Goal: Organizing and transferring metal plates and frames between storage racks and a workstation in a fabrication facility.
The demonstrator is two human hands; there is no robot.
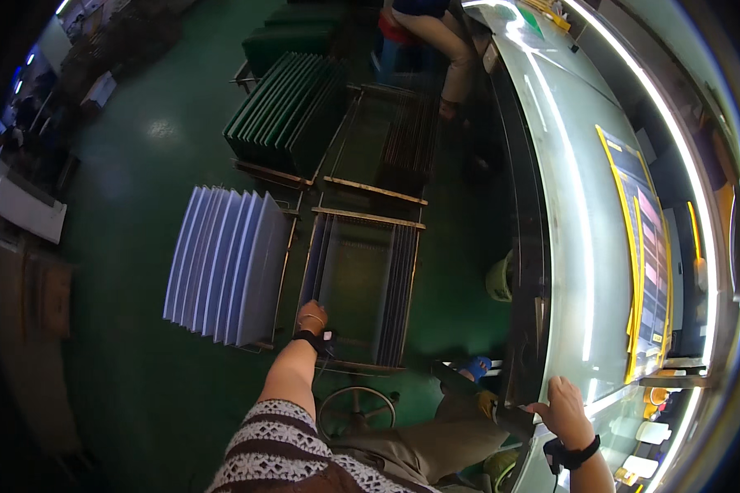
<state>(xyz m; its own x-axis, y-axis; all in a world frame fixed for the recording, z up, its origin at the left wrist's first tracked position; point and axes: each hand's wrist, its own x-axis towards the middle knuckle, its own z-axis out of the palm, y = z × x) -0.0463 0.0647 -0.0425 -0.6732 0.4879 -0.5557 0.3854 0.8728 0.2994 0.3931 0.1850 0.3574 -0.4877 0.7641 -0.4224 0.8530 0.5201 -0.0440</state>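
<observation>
our left hand [312, 315] looks curled at the dark panels [321, 255] along the left inside of the rack [370, 218]; our right hand [566, 407] rests at the table [563, 271] edge, right of the rack; we cannot tell either grip; keeping panels upright should spare their edges

Whether the left hand [312, 315] holds the dark panels [324, 255] is too small to tell. The top edge cuts off a co-worker [436, 34]; the lower, the right forearm [590, 476].
</observation>
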